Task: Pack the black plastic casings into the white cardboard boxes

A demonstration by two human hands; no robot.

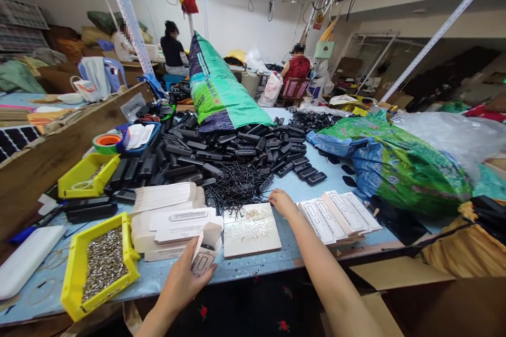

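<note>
The left hand (188,269), bottom centre of the frame, has its fingers and thumb clamped around a small white box (204,262), whose top stands open with a dark edge showing inside. The right hand (281,202), at the centre right, reaches to the edge of a heap of thin black sticks (233,187); its fingers are bent close together, but whether they pinch anything I cannot tell. Between the hands lies a white board (251,237), bits of the heap overhanging its top edge. Left of the board is a pile of flat cartons (168,205); right of it, just beside the right forearm, printed boxes (336,216) lie in a row. A yellow bin (73,268) of small metal pieces (106,258) sits at the lower left, near a white block (29,260), with a second yellow tub (73,178) above. Black cases (197,155) spread across the middle of the blue table (152,276), a green sack (235,97) standing behind them. A green and blue bag (403,168) fills the right side. Three people sit in the background, upper left to upper centre right.
</note>
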